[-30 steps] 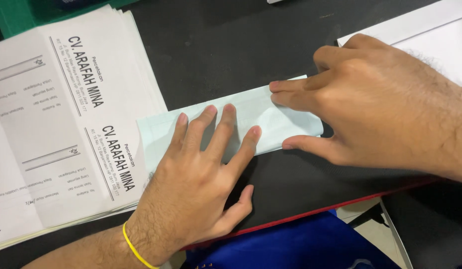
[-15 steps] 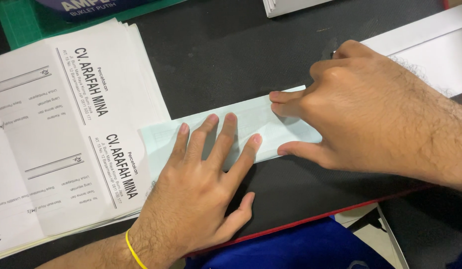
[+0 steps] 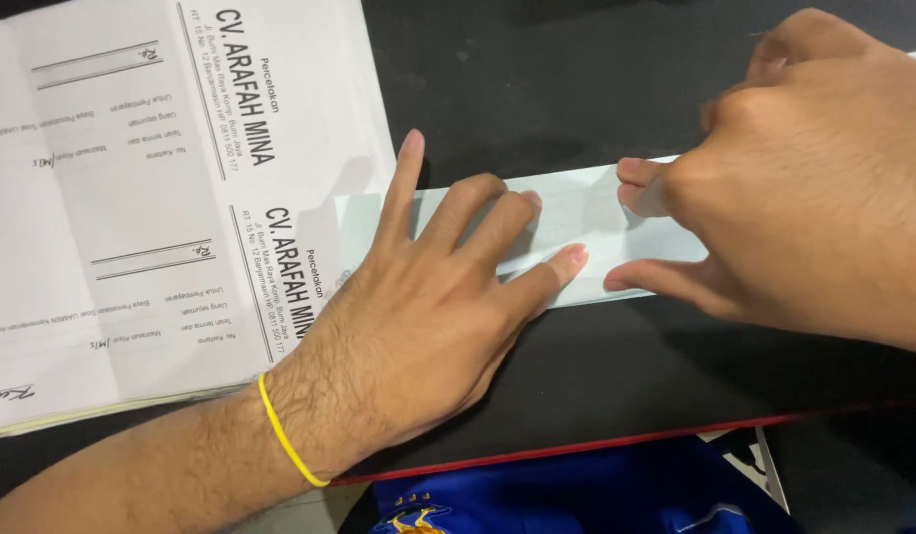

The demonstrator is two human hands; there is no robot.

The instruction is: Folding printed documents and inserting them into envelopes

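Fingers [image 3: 497,213] of the left hand [image 3: 428,316] lie spread & flat on a pale blue-green folded paper strip [image 3: 567,213], pressing it down w/ index pointing up past the strip's top edge, middle & ring bent on the paper, little finger along the lower edge; not gripping, just pinning. The right hand [image 3: 814,188] is loosely curled at the strip's right end, fingertips [image 3: 638,170] on its top layer & thumb at the lower edge, so it seems to pinch or press the paper rather than lift it; whether the thumb goes under the sheet, can't tell. The strip lies long-ways across the black matte desk mat [image 3: 537,79], roughly centre of view, its left end just overlapping the stack of white printed form sheets [image 3: 131,198], right end hidden under the right hand. Judging by how it lies: the sheet is already folded into a narrow band w/ a crease line visible along the length, so the fold looks made & is being flattened; the sharpening of the crease looks unfinished. A yellow rubber band [image 3: 285,440] sits on the left wrist. Below the mat's red edge [image 3: 576,450], blue cloth [image 3: 576,494] shows at the frame bottom.
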